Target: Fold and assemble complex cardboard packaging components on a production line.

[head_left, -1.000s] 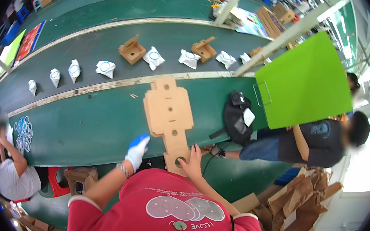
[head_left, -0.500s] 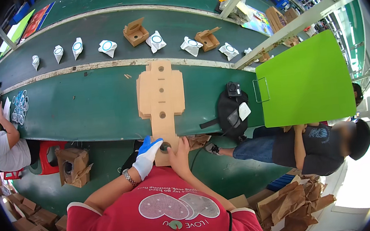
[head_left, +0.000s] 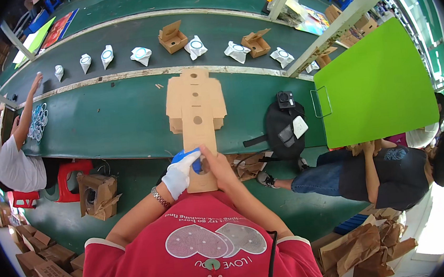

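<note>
A flat cardboard box blank point(head_left: 198, 135) with round holes and slits down its middle lies in front of me, its near end jutting past the table edge toward my body. My left hand point(head_left: 181, 172), in a white and blue glove, grips the left edge of that end. My right hand point(head_left: 219, 166), bare, holds the opposite edge, thumb on top near the hole. More blanks point(head_left: 176, 124) are stacked beneath its wide part on the green table point(head_left: 98, 117).
Beyond the table, a conveyor belt point(head_left: 117, 32) carries several white pouches point(head_left: 142, 54) and open cardboard boxes point(head_left: 172, 39). A black bag point(head_left: 279, 131) sits right, near a green board point(head_left: 378, 85). One person point(head_left: 21, 166) sits left; another point(head_left: 389, 176) stands right.
Both hands have moved slightly up along the blank's near end, and the thumbs now lie more over it. The seated person at left has reached an arm toward the belt.
</note>
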{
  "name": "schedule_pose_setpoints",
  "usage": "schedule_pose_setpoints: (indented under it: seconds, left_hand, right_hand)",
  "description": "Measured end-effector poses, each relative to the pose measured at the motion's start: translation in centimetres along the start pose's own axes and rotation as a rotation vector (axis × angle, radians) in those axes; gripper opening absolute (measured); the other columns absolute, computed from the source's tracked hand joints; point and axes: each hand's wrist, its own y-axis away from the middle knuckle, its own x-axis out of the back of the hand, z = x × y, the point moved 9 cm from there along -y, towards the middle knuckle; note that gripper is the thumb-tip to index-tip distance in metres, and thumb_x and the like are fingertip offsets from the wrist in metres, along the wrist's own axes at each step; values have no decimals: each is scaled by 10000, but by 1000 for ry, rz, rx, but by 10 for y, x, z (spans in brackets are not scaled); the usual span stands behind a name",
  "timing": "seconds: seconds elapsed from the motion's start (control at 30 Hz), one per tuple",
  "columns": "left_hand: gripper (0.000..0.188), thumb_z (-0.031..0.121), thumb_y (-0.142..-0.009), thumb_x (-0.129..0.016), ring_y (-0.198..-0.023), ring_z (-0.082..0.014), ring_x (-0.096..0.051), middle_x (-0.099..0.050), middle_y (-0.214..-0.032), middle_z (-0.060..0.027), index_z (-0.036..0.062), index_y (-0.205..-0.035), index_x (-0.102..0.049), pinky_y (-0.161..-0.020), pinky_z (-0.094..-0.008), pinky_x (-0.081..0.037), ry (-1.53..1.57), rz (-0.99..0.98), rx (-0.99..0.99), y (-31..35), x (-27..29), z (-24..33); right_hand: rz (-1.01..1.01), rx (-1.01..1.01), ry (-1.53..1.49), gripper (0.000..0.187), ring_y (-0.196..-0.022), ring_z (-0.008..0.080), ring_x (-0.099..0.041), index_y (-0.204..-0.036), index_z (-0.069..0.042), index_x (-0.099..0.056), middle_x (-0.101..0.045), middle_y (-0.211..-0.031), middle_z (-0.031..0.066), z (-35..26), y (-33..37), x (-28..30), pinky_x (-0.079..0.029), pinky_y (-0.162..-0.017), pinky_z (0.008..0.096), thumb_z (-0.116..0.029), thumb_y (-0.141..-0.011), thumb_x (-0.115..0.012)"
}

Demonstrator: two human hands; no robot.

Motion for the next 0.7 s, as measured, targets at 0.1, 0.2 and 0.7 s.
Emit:
schedule_pose_setpoints:
  seconds: [0.1,0.2,0.7]
  left_hand:
    - [262,263,-961,-633,-772,-175,-694,-706,-919,-84,30,-1077,-663,-715,-314,-566,160,-85,185,7,-33,30]
    - [570,504,-999,-474,-960,-217,-665,-656,-1146,-125,24,-1302,-532,-860,-368,-546,158,-42,176,-8,-23,55]
    - [233,187,-929,-608,-943,-198,-673,-693,-1021,-95,29,-1093,-656,-814,-334,-553,367,73,4,14,13,155]
  right_hand:
    - [-143,-47,-238,414,-589,69,-440,-927,-90,-632,-537,-722,-44,-25,9,-19,-360,-532,235,-498,-965,-576]
    - [-221,-92,-270,450,-538,68,-401,-907,-73,-611,-463,-660,-45,-56,7,-21,-348,-511,241,-497,-1003,-494]
    - [-499,-6,-660,754,-1174,304,-594,-1373,37,-453,-604,-1251,159,-122,1,-47,-498,-976,414,-604,-977,-440]
